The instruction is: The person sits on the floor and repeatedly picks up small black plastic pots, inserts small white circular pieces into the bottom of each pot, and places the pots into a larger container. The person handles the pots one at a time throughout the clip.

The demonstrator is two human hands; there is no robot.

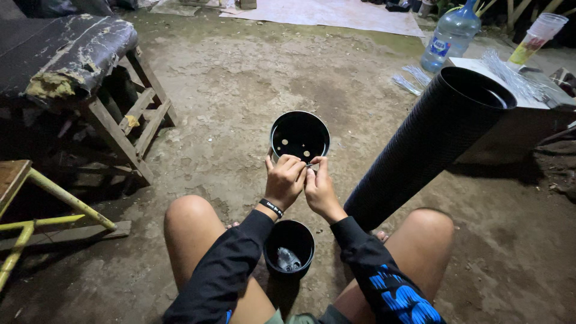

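Left hand (284,182) and right hand (320,191) pressed close together at near rim of small black pot (300,135), fingertips pinching something thin and pale against that rim; possibly a wire or tie, too small to tell. Pot held tilted toward camera, just above the knees, inside showing several round drain holes. Black wristband (271,207) on left wrist.

Relative to the held pot:
- Directly below, between the legs: second black pot (290,245) on dirt floor (240,90), something shiny and crumpled inside.
- Right: tall stack of black nested pots (432,144), leaning, open end up, resting beside right knee.
- Far right, beyond stack: low bench (474,65) with bundle of thin pale strips (510,75), clear plastic cup (538,37), large water bottle (451,35) near it.
- Left: worn wooden bench (66,54) with torn dark padding; yellow-legged stool (36,198) nearer.

Risks, judged:
- Grip on pot only at rim by fingertips; slip likely to drop it onto lower pot or dirt.
- Thin piece easily lost on dark ground in poor light.
- Leaning stack close to right elbow; a nudge could topple it.
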